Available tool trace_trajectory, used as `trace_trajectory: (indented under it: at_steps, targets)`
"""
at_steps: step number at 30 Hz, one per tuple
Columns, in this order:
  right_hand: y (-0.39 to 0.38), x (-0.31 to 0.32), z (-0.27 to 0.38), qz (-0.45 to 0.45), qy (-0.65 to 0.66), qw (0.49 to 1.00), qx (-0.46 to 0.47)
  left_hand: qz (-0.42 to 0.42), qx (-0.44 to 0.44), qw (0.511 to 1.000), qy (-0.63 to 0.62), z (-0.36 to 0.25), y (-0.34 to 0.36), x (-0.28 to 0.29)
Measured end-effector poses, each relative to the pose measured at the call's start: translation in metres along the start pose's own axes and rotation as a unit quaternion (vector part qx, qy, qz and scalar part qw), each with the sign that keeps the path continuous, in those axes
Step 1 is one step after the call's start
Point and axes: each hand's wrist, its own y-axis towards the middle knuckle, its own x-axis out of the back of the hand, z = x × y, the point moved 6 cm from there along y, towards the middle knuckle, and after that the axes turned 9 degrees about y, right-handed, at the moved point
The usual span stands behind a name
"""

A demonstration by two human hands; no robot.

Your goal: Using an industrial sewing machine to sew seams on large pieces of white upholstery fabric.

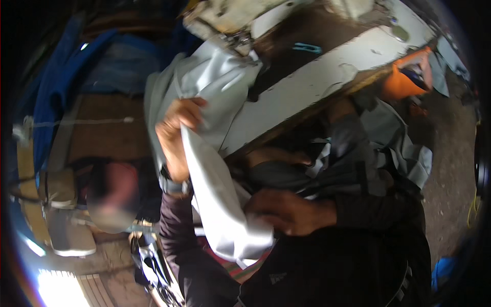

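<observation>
A long piece of smooth silver-grey sheet material hangs in front of me, folded over on itself. My left hand, with a grey watch at the wrist, is raised and closed around its upper edge. Lower down, my right hand has curled fingers against the right edge of the same piece, somewhat blurred, and the fingertips are partly hidden. More of the grey material bunches beyond my left hand, running up to the metal foot area of a worn cream sewing machine.
The white work table has a chipped edge. A small teal tool lies on its dark part. An orange bag hangs at the right end. Grey material drapes below, near my legs. Blue cloth is at far left.
</observation>
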Motion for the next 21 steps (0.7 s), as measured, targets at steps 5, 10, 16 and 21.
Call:
trace_trajectory:
  at_steps: [5, 10, 16, 21]
  targets:
    - [0.007, 0.002, -0.030, -0.037, -0.182, 0.983, 0.003, -0.167, 0.171, 0.935, -0.261, 0.078, -0.039, 0.039]
    - [0.018, 0.023, -0.022, -0.160, -0.200, 0.966, 0.011, -0.146, 0.167, 0.942, -0.253, 0.058, -0.041, 0.026]
    - [0.023, 0.021, 0.017, -0.125, -0.298, 0.944, 0.068, -0.100, 0.133, 0.967, -0.194, 0.037, -0.034, 0.014]
    - [0.005, -0.010, 0.046, -0.013, -0.381, 0.910, 0.161, -0.075, 0.122, 0.975, -0.170, 0.014, -0.030, 0.002]
